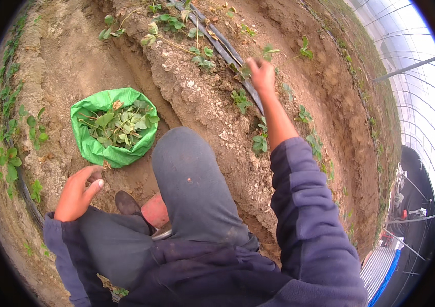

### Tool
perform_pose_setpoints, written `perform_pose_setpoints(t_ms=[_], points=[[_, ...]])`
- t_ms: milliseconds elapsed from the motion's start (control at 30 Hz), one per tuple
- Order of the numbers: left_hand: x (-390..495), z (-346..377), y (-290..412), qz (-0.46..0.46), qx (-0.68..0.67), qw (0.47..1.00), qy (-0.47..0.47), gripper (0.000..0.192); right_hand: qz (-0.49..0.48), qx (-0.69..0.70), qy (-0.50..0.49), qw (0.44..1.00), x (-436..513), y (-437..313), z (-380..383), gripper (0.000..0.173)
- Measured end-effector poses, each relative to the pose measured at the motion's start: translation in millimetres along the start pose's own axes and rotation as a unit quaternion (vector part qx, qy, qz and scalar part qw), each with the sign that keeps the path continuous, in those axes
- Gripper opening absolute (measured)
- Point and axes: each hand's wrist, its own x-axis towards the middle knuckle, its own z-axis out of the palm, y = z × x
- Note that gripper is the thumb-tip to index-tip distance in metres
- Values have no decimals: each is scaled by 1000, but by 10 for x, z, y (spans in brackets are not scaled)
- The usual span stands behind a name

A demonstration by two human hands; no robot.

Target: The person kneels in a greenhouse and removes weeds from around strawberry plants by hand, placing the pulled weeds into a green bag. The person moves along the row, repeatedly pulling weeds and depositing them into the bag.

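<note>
My right hand [261, 75] reaches out over the raised soil bed, fingers bent in among the leaves of a small strawberry plant [245, 73] beside a black drip irrigation tape [254, 94]. Blur at the fingertips hides whether a leaf or stem is pinched there. Near my left knee, my left hand [81, 190] hangs with thumb and fingers apart, holding nothing. Just beyond it a green woven plastic bag [83, 144] stands in the furrow, its rim rolled outward. Picked green leaves and stems [119, 124] lie inside, with a dry brown leaf [117, 104] on top.
More strawberry plants [240, 100] grow along the bed and in a row [12, 161] at far left. Between my legs is a reddish object [155, 211], partly hidden. A plastic-covered tunnel wall with metal hoops [413, 69] curves along the right. Ribbed sheets [380, 268] lie lower right.
</note>
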Motion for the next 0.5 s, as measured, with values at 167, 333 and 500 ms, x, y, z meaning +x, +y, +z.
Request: perform_pose_setpoints(t_ms=[167,333,500], points=[[43,-66,6,30,25,999,0,37,27,-40,-62,997,206,327,-264,43],[-32,-116,21,-10,43,999,17,39,174,-99,-217,955,-118,560,-295,39],[-77,-82,23,36,72,997,13,38,108,-108,-283,947,-324,555,-202,47]])
